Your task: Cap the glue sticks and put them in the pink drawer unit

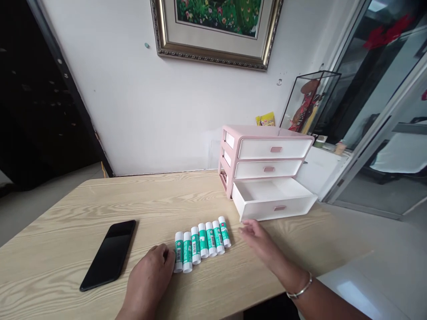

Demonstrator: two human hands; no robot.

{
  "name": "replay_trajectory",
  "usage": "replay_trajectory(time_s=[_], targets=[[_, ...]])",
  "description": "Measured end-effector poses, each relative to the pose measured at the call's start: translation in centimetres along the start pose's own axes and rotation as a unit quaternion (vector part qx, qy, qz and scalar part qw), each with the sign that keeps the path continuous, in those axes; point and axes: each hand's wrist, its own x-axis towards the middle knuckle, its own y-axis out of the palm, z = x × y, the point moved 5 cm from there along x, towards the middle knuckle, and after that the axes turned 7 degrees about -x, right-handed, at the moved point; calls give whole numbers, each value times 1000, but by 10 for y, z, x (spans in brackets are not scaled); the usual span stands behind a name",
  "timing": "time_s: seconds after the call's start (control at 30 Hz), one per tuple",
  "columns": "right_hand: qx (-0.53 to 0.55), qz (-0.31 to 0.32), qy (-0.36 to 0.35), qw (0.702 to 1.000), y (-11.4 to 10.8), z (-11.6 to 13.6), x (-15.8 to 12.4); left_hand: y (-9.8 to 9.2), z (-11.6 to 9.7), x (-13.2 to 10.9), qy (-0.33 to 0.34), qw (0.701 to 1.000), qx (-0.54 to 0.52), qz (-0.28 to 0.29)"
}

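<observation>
Looking past everything to a white wall (133, 115), running across the back. Looking down on a wood-grained worktop (60, 231), spreading out below that wall. Catching glass panels (376, 89) on the far right and, higher up, a framed picture (218, 31) of greenery and flowers, hanging on the wall. Seeing a pink drawer unit (260, 161) standing at the back right of the worktop, with a black-edged display case (288, 100) rising behind. Noting the bottom drawer (260, 211) standing pulled out (with the upper two sitting closed). Finding the hands well apart from each other. Resting the left hand (151, 271) with fingers curling in, right up against the left end of a row of seven green-and-white tubes (203, 240); failing to tell a grip from a mere touch there. Holding the right hand (257, 238) just beyond the row's right end, near the bottom drawer's front corner, with fingers loosely bending and parting. Seeing a black phone (109, 253) lying aslant, left of the left hand. Making out the tubes lying side by side between the hands, with the row slanting away rightward. Spotting a yellow packet (267, 119) behind the drawer unit, and a silvery bracelet (304, 290) circling the right wrist.
</observation>
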Motion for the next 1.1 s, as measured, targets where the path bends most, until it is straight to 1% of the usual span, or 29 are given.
replay_trajectory(time_s=[0.07, 0.13, 0.23, 0.33, 0.43, 0.57, 0.63, 0.77, 0.87, 1.1], targets=[[-106, 48, -97, 988, 25, 21, -11, 0, 0, -1, 5, 1000, -4, -3], [-205, 90, -150, 963, 51, 35, -18, 1, 1, -1, 8, 1000, -9, -4], [-338, 127, -176, 916, 82, 36, -20, 2, 3, -2, 4, 1000, -18, -7], [-422, 143, -193, 874, 99, 25, -16, 1, 2, -2, 8, 1000, -24, -14], [-446, 162, -197, 858, 98, 20, -11, -1, -1, -3, 10, 1000, -22, -9], [-454, 199, -172, 852, 84, 26, -9, -2, -2, -5, 19, 1000, -15, -3], [-465, 205, -167, 845, 81, 30, -10, -1, -1, -5, 22, 1000, -16, -3], [-500, 193, -193, 822, 82, 30, -13, 2, 2, -4, 26, 999, -27, -7], [-520, 183, -206, 808, 82, 28, -12, 0, 2, -5, 20, 999, -28, -11], [-534, 157, -235, 796, 77, 31, -10, -1, 2, -5, 11, 1000, -24, -8]])
